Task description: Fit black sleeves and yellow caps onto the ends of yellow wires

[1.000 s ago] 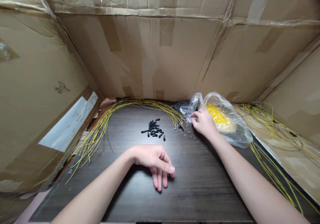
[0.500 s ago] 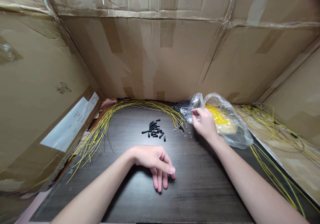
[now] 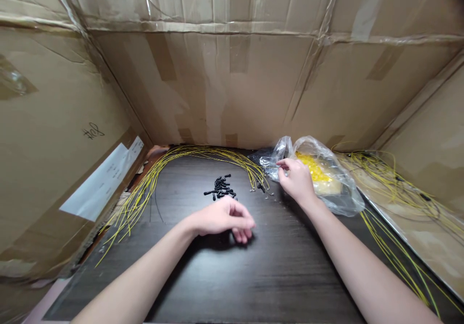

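Observation:
My left hand (image 3: 226, 217) hovers over the dark table just in front of a pile of small black sleeve-like parts (image 3: 222, 185). Its fingers are loosely curled and slightly blurred, with nothing visible in them. My right hand (image 3: 296, 178) is pinched beside the clear plastic bags, and a thin wire seems to run from its fingertips towards the bundle. The long bundle of yellow wires (image 3: 203, 151) arches along the back of the table. Its metal-tipped ends lie left of my right hand, close to a few black parts (image 3: 261, 187).
A clear bag (image 3: 350, 196) with yellow pieces (image 3: 313, 167) stands behind my right hand, and a bag of dark parts (image 3: 263, 156) lies beside it. More yellow wires (image 3: 393, 179) lie at the right on cardboard. Cardboard walls (image 3: 203, 87) enclose the back and sides.
My left hand has risen and moved away from me towards the black parts, its fingers now more curled. My right hand has stayed pinched in nearly the same place.

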`<control>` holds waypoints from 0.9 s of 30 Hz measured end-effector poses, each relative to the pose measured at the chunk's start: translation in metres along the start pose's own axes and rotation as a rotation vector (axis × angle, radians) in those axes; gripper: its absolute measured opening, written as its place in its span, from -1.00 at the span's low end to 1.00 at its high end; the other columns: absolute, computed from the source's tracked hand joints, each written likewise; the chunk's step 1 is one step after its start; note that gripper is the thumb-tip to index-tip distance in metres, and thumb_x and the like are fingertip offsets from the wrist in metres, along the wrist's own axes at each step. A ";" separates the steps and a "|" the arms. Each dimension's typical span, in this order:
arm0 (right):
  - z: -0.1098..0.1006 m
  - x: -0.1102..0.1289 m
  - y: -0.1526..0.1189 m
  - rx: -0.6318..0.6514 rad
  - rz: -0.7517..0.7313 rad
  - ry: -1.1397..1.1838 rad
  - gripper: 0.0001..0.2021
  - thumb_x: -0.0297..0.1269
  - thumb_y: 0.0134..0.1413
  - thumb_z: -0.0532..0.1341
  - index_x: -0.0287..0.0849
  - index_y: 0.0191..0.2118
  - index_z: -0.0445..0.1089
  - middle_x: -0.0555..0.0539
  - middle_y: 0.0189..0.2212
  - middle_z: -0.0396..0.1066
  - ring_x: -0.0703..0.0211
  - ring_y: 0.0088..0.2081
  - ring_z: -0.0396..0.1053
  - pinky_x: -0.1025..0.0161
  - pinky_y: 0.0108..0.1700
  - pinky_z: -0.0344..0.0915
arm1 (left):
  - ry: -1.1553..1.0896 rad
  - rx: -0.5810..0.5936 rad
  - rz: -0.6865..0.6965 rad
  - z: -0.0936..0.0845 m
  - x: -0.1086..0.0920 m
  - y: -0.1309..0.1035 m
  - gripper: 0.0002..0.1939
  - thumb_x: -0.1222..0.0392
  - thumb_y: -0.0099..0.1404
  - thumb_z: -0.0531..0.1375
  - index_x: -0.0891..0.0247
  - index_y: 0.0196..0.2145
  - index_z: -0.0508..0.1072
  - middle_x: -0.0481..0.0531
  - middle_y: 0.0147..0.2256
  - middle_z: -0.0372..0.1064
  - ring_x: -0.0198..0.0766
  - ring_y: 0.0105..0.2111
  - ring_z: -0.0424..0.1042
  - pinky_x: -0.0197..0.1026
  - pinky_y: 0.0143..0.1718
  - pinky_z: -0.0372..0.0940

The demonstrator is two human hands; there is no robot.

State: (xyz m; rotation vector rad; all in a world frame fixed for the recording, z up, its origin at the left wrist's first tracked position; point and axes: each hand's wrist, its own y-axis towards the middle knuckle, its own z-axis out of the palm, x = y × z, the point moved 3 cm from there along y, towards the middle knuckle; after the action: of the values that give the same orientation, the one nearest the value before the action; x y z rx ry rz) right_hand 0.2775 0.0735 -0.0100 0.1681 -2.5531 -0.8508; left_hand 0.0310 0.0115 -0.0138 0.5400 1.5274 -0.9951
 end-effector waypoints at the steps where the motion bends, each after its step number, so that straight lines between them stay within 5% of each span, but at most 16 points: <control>1: 0.000 0.000 0.000 0.001 -0.001 0.002 -0.80 -0.41 0.05 0.12 -0.16 -0.23 0.47 -0.12 -0.30 0.53 -0.02 -0.22 0.39 0.11 -0.12 0.24 | 0.035 -0.167 0.073 -0.006 -0.005 0.003 -0.70 0.04 0.20 0.31 0.38 -0.27 0.55 0.13 -0.40 0.54 -0.25 -0.45 0.51 -0.21 -0.34 0.41; 4: 0.001 0.001 0.000 0.009 -0.013 0.006 -0.80 -0.40 0.06 0.12 -0.17 -0.25 0.47 -0.13 -0.30 0.52 -0.02 -0.23 0.39 0.11 -0.13 0.25 | 0.278 -0.653 0.201 -0.033 -0.022 0.011 -0.77 0.12 0.24 0.24 0.36 -0.26 0.54 0.10 -0.39 0.54 -0.23 -0.39 0.49 -0.19 -0.28 0.39; 8: 0.004 0.001 0.000 0.040 -0.044 0.019 -0.79 -0.41 0.07 0.11 -0.17 -0.25 0.48 -0.11 -0.31 0.51 0.00 -0.22 0.38 0.13 -0.12 0.25 | 0.857 -0.870 0.296 -0.071 -0.055 0.034 -0.68 0.10 0.33 0.12 0.29 -0.07 0.53 0.12 -0.08 0.51 -0.13 -0.08 0.46 -0.12 0.03 0.30; 10: 0.005 0.001 0.000 0.064 -0.054 0.031 -0.78 -0.42 0.06 0.10 -0.17 -0.24 0.48 -0.10 -0.32 0.49 0.01 -0.24 0.38 0.15 -0.14 0.25 | 1.123 -0.846 0.304 -0.090 -0.067 0.052 -0.56 0.02 0.41 0.02 0.30 0.09 0.44 0.17 0.08 0.39 -0.08 0.08 0.36 -0.10 0.13 0.21; 12: 0.006 0.001 0.000 0.088 -0.072 0.052 -0.77 -0.42 0.07 0.10 -0.16 -0.21 0.48 -0.10 -0.34 0.47 0.04 -0.26 0.37 0.18 -0.17 0.26 | 1.363 -0.758 0.167 -0.109 -0.068 0.074 -0.45 -0.06 0.46 -0.10 0.28 0.23 0.29 0.19 0.20 0.26 -0.05 0.18 0.25 -0.06 0.18 0.14; 18: 0.006 0.004 -0.001 0.172 -0.158 0.096 -0.73 -0.42 0.10 0.09 -0.16 -0.13 0.46 -0.08 -0.35 0.44 0.09 -0.28 0.36 0.22 -0.20 0.27 | 1.456 -0.596 0.054 -0.152 -0.048 0.109 -0.39 -0.17 0.44 -0.13 0.17 0.29 0.23 0.18 0.33 0.06 0.02 0.32 0.02 0.08 0.28 -0.07; 27: 0.006 0.002 0.002 0.191 -0.103 0.248 -0.68 -0.45 0.13 0.04 -0.14 -0.10 0.47 -0.09 -0.23 0.48 0.13 -0.27 0.39 0.23 -0.19 0.28 | 1.456 -0.517 -0.056 -0.178 -0.019 0.105 -0.32 -0.24 0.43 -0.30 0.01 0.39 -0.07 0.04 0.41 -0.27 0.00 0.40 -0.29 0.24 0.31 -0.34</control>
State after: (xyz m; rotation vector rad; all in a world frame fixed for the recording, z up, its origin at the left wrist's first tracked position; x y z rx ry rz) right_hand 0.2736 0.0776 -0.0124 0.4388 -2.4025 -0.5803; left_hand 0.0188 0.2184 -0.0325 0.9041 2.9468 -0.0465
